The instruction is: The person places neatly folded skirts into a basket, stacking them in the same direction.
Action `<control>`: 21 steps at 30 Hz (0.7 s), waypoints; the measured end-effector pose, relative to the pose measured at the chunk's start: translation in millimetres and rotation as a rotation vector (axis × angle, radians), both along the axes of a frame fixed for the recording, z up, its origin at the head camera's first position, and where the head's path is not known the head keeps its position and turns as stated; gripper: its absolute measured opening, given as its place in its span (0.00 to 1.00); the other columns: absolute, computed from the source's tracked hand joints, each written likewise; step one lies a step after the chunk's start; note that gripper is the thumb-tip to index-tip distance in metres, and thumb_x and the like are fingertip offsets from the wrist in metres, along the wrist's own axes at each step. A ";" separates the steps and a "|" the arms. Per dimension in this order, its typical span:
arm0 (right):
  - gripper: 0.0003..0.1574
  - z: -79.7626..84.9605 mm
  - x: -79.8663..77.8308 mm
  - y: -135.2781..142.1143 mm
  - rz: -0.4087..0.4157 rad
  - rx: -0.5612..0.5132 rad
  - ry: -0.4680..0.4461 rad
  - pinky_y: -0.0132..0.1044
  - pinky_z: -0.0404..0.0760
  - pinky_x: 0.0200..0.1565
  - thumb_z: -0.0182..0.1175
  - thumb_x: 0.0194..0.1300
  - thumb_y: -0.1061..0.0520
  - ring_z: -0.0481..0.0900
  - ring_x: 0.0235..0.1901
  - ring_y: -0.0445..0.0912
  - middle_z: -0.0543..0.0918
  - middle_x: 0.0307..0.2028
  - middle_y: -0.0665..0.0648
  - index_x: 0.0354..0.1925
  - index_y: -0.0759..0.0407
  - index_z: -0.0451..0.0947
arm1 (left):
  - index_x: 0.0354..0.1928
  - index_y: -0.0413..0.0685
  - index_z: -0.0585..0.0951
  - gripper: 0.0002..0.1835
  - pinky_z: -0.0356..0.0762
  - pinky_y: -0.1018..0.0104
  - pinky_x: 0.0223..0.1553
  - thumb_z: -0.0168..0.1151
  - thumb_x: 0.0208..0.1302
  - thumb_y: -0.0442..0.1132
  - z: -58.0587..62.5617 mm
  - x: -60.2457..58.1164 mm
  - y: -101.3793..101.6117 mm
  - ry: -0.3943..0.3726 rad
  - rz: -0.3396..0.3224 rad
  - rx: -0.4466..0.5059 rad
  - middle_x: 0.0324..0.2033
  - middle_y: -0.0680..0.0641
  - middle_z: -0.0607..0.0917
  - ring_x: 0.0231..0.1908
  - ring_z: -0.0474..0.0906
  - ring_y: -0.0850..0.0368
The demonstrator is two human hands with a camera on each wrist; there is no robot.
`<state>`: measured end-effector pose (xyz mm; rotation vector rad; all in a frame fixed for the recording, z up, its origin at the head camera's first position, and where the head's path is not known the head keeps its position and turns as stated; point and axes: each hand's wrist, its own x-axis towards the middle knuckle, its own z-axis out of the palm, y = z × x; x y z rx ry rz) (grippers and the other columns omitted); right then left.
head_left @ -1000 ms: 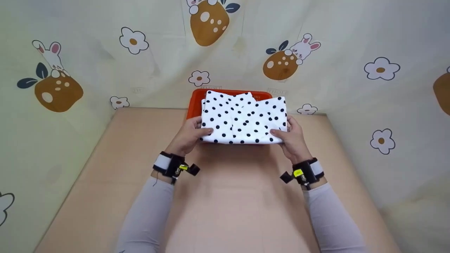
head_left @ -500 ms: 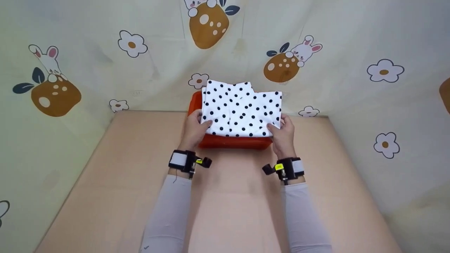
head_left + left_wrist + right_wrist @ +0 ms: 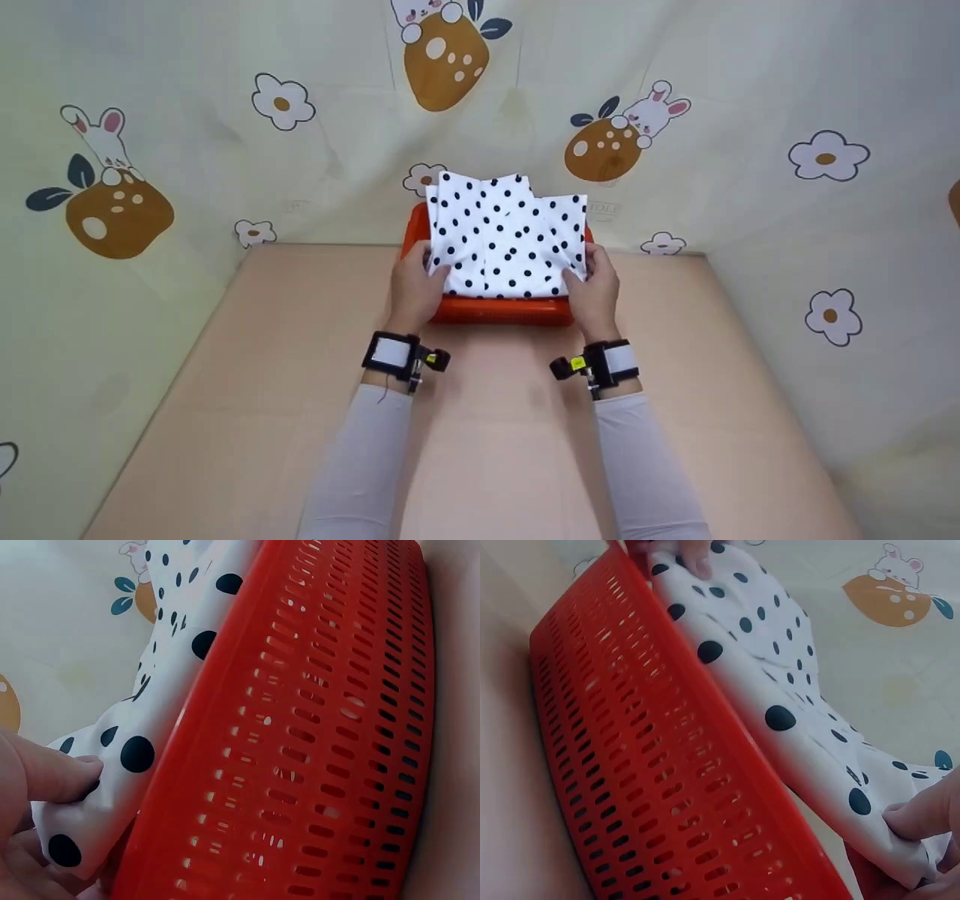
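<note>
A folded white cloth with black dots [image 3: 510, 240] spans both hands at the mouth of a red slotted plastic basket [image 3: 502, 311]. My left hand [image 3: 418, 291] pinches its left end, thumb on top and fingers beneath. At the opposite end my right hand [image 3: 595, 292] pinches it the same way. Both wrist views show the cloth's near edge [image 3: 131, 757] lying along the basket's rim [image 3: 727, 705]. The cloth covers most of the basket's inside.
The basket stands at the back of a beige tabletop [image 3: 495, 420]. Close behind it hangs a pale wall cloth [image 3: 517, 135] printed with rabbits, flowers and brown fruit. Similar cloth borders the left and right sides.
Both hands have come closer together and carried the dotted cloth slightly farther back over the basket. The basket's front wall now shows below the cloth. The grip is unchanged.
</note>
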<state>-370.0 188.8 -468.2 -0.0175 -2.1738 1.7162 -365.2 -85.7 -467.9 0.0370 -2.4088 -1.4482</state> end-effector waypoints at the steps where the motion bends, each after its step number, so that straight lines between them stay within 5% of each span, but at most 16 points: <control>1: 0.27 -0.5 0.1 -0.5 -0.014 0.039 -0.006 0.46 0.74 0.75 0.62 0.70 0.71 0.77 0.71 0.52 0.80 0.70 0.63 0.65 0.60 0.75 | 0.61 0.46 0.79 0.18 0.78 0.52 0.67 0.68 0.73 0.37 0.1 0.4 0.2 -0.006 0.007 -0.014 0.57 0.45 0.85 0.58 0.78 0.50; 10: 0.25 -3.5 0.2 -3.5 -0.086 0.279 0.010 0.50 0.73 0.75 0.63 0.72 0.68 0.77 0.71 0.52 0.82 0.69 0.59 0.64 0.55 0.76 | 0.62 0.44 0.80 0.18 0.80 0.53 0.69 0.69 0.73 0.36 -0.7 0.5 10.0 0.021 0.042 -0.115 0.58 0.43 0.87 0.59 0.82 0.49; 21: 0.36 1.6 5.5 -7.5 -0.160 0.352 -0.062 0.51 0.74 0.75 0.68 0.71 0.63 0.78 0.68 0.54 0.80 0.69 0.62 0.73 0.60 0.71 | 0.70 0.45 0.76 0.28 0.79 0.53 0.70 0.70 0.72 0.39 7.0 7.0 8.8 0.021 0.156 -0.206 0.63 0.43 0.84 0.61 0.81 0.49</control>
